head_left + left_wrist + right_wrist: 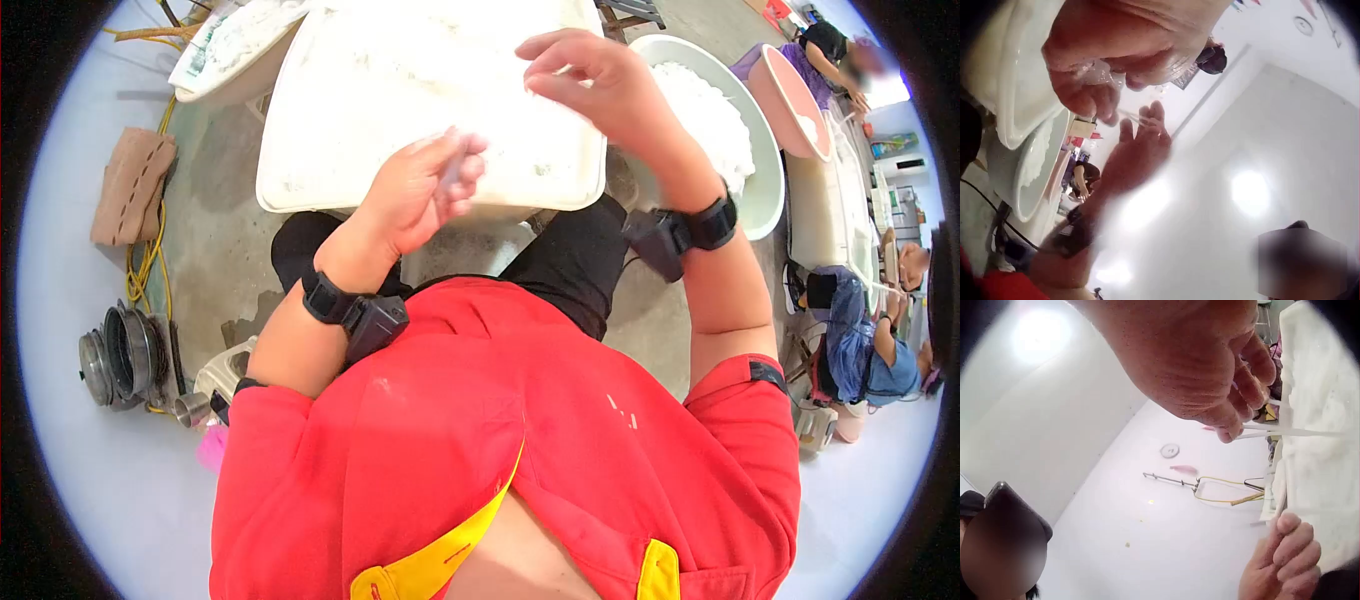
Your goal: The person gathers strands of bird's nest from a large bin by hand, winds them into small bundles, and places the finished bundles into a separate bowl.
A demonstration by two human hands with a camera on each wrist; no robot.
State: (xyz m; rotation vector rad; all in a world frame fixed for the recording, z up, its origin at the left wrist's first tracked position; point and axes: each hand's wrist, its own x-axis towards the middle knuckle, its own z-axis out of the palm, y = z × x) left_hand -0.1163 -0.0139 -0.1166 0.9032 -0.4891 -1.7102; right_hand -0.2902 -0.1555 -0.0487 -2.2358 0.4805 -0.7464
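My left hand (420, 190) is over the near part of a large white tub (275, 190), fingers curled round a translucent whitish strip. That strip (1105, 75) bulges between the fingers in the left wrist view. Higher and to the right, my right hand (600, 85) has its fingers bent down and pinches thin white strands (1279, 432) between thumb and fingertips. The strands run out from those fingertips, stretched thin and pale. In the right wrist view the left hand (1288, 562) appears lower down, with a whitish length sticking up from its grip. The tub's contents are white and overexposed.
A pale round basin (765, 200) heaped with white material stands right of the tub, beside a pink basin (785, 100). Another white container (190, 85) sits at the upper left. Metal pots (130, 350) are at the left. Other people (890, 350) work at the far right.
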